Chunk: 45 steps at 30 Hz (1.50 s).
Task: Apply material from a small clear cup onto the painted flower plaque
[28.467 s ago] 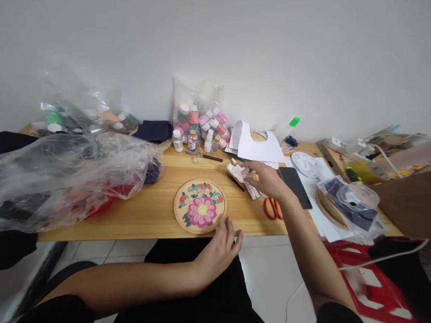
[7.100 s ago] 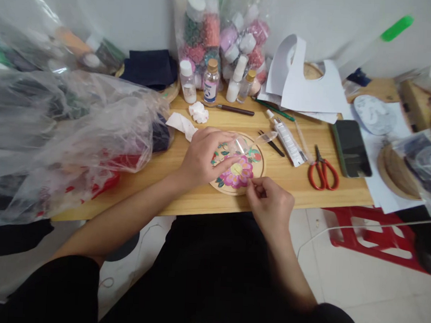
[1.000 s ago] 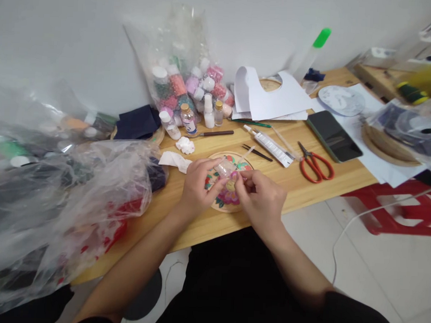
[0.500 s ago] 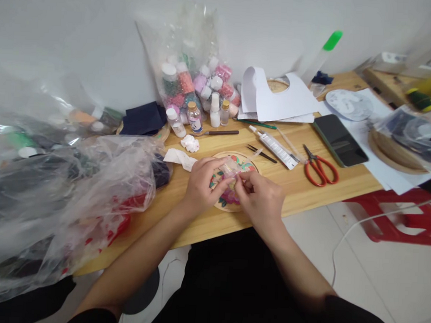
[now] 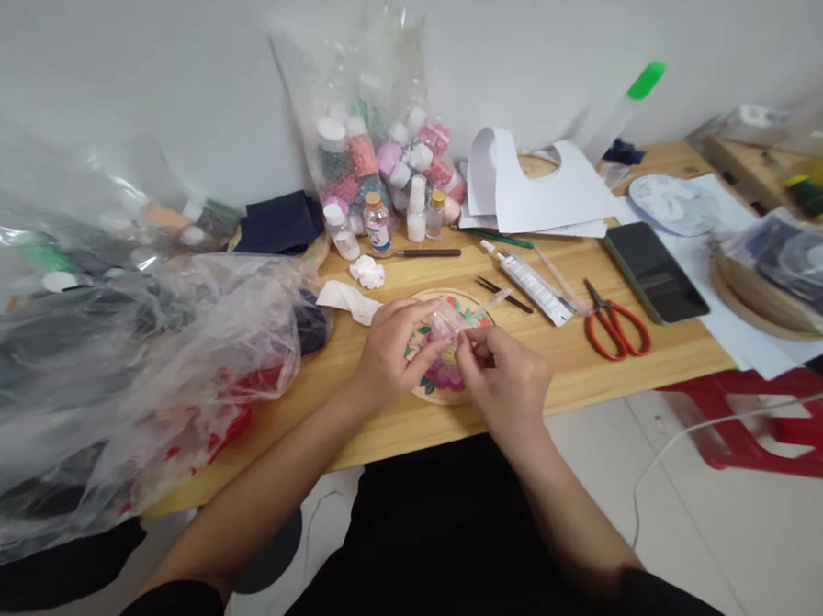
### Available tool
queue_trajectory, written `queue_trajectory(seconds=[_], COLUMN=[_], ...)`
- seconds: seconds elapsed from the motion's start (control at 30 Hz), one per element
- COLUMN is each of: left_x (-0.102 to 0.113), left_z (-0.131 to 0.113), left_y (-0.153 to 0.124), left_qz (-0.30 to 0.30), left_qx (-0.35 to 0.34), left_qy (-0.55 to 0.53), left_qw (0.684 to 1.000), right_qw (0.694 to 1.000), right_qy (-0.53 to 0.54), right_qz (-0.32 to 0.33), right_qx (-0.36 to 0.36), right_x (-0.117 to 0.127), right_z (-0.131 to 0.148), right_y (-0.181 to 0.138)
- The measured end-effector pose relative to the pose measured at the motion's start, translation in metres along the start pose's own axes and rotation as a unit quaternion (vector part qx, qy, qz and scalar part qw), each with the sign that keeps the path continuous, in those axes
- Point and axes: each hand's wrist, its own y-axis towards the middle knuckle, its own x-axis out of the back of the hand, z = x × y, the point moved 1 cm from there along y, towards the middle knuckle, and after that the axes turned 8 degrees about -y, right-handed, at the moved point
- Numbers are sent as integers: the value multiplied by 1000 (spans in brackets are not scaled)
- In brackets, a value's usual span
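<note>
A small clear plastic bag [image 5: 442,320] is pinched between my two hands, just above a round wooden disc [image 5: 441,394] decorated with coloured flowers and leaves. My left hand [image 5: 394,348] grips the bag's left side between thumb and fingers. At its lower right edge, my right hand [image 5: 508,373] pinches the bag with thumb and forefinger, the other fingers curled. What the bag contains is too small to make out. Both hands cover parts of the disc. Black tweezers [image 5: 505,294] lie behind the disc, with a crumpled white tissue [image 5: 348,301] left of it.
Red-handled scissors [image 5: 616,328], a glue tube [image 5: 533,285] and a phone [image 5: 657,271] lie to the right. Small bottles [image 5: 376,222] stand at the back before a bag of coloured jars [image 5: 364,154]. Large clear plastic bags [image 5: 139,367] crowd the left side. White paper [image 5: 548,200] leans against the wall.
The view has shifted slightly, so the tabletop things appear a little further right. Both hands keep their pinch on the small bag, with hardly any movement.
</note>
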Motion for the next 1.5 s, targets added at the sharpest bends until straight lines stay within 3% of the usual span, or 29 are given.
queue_trajectory(seconds=[0.6,0.9,1.13,1.37,1.5], left_x=[0,0,0,-1,-1], left_z=[0,-3,-2,-3,-2], left_y=[3,3,4,3,2], left_qz=[18,24,28,28,31], left_qx=[-31,-35,-60,-81,-78], left_qy=[4,5,11,19,17], left_qw=[999,999,998,996,996], right_qw=[999,999,997,999,998], right_qy=[7,8,0,19,6], right_qz=[46,16,75,45,63], right_qx=[21,27,22,8,32], right_x=[9,8,20,26,24], right_z=[-5,-5,-11,-11,-13], right_y=[-2,3,-4,-3,-3])
